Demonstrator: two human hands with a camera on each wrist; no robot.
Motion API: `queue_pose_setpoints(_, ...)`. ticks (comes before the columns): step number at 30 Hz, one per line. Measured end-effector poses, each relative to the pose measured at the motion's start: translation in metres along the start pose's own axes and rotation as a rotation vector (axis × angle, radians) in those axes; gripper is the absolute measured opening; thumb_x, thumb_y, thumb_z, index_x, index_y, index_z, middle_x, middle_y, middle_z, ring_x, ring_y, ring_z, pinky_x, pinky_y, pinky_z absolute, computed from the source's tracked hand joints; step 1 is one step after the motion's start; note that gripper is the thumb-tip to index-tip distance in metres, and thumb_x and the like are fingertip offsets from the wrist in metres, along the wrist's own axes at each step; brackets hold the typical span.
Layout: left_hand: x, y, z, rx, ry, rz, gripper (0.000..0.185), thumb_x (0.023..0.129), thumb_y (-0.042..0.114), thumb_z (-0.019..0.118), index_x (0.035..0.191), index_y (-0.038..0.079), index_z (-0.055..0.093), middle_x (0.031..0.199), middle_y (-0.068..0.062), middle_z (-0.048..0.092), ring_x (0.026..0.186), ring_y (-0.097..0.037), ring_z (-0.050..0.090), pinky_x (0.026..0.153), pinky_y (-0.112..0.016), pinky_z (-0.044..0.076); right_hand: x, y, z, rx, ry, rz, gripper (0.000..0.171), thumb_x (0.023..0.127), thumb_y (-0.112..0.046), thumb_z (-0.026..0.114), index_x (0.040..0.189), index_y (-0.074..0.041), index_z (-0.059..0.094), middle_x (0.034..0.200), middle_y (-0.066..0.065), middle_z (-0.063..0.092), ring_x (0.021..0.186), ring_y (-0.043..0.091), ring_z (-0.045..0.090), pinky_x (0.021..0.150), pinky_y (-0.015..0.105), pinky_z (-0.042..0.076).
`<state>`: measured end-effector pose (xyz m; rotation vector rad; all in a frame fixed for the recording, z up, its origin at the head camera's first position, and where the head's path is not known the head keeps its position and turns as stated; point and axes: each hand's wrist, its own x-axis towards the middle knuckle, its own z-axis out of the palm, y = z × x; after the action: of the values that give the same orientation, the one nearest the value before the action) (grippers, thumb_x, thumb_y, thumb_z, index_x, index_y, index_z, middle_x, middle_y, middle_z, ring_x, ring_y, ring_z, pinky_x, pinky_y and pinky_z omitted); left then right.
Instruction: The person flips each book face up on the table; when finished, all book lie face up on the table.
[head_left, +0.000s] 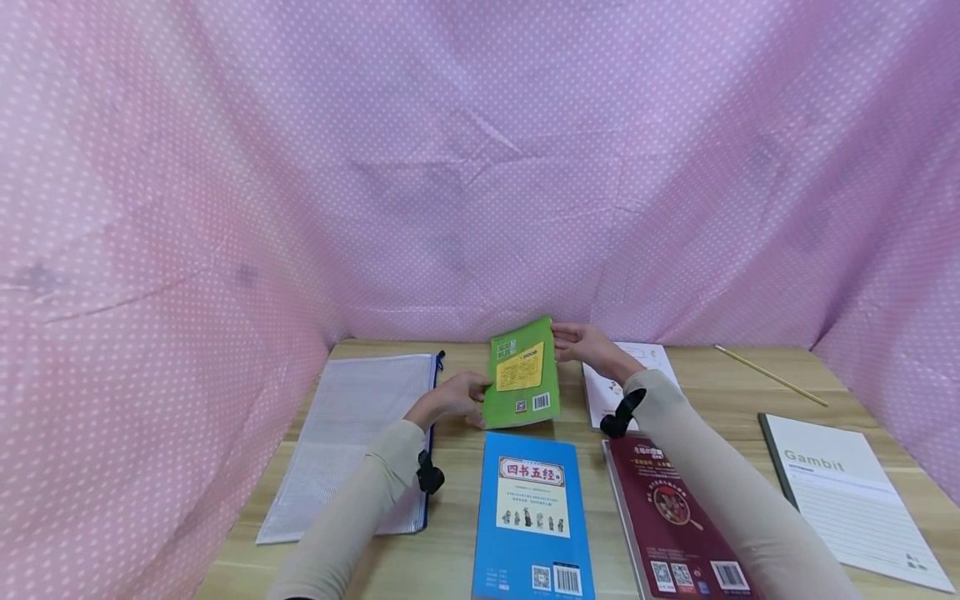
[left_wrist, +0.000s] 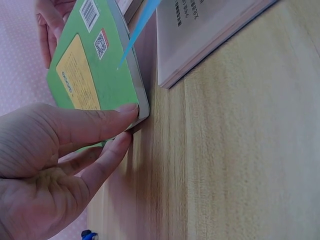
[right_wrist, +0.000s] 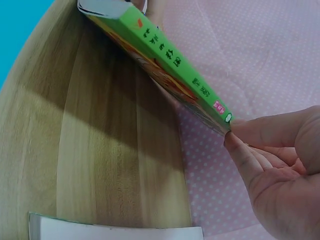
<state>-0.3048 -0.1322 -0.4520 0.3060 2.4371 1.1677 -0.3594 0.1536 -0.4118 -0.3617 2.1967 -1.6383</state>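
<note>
A green paperback book [head_left: 501, 407] with a yellow panel and barcode on its cover is held at a tilt above the far middle of the table. My left hand [head_left: 459, 396] pinches its near left corner, thumb on the cover and fingers underneath, as the left wrist view shows. At the opposite end, my right hand [head_left: 588, 346] pinches the far corner of the spine between thumb and fingers. The green spine [right_wrist: 182, 67] with its printed characters faces the right wrist camera. Just nearer than the green book lies a blue book [head_left: 532, 575].
A mesh zip pouch [head_left: 352, 433] lies at left. A dark red book [head_left: 660, 542] lies under my right forearm, with a white booklet [head_left: 600, 400] beyond it. Farther right are a thin stick [head_left: 772, 377] and a "Gambit" notepad [head_left: 862, 500]. A pink dotted cloth [head_left: 480, 208] hangs behind.
</note>
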Motion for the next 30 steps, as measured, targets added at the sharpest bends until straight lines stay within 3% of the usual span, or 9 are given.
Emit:
queue_pose_setpoints(9,0.001,0.001,0.002,-0.006,-0.020,0.002,0.087,0.073,-0.012,0.084,0.151,0.005,0.048,0.149,-0.012,0.051,0.124,-0.026,0.057,0.104,-0.034,0.055,-0.003,-0.005,-0.002,0.017,0.013,0.007,0.069,0.096,0.009,0.058,0.158,0.002,0.029,0.160,0.022,0.039,0.148,0.034,0.040,0.118,0.041,0.041)
queue_pose_setpoints(16,0.003,0.003,0.003,-0.015,-0.049,0.017,0.086,0.074,-0.014,0.080,0.152,0.004,0.046,0.149,-0.012,0.051,0.122,-0.024,0.057,0.098,-0.028,0.056,-0.004,-0.012,-0.001,0.027,0.001,-0.036,0.068,0.097,0.006,0.059,0.158,0.003,0.029,0.159,0.023,0.040,0.148,0.035,0.040,0.118,0.041,0.042)
queue_pose_setpoints(30,0.005,0.008,0.007,-0.056,-0.078,0.046,0.087,0.075,-0.013,0.079,0.153,0.003,0.043,0.149,-0.013,0.051,0.122,-0.026,0.058,0.097,-0.032,0.057,-0.005,-0.021,0.002,0.014,0.021,-0.057,0.065,0.098,0.001,0.061,0.156,0.002,0.034,0.157,0.022,0.043,0.147,0.034,0.042,0.118,0.040,0.042)
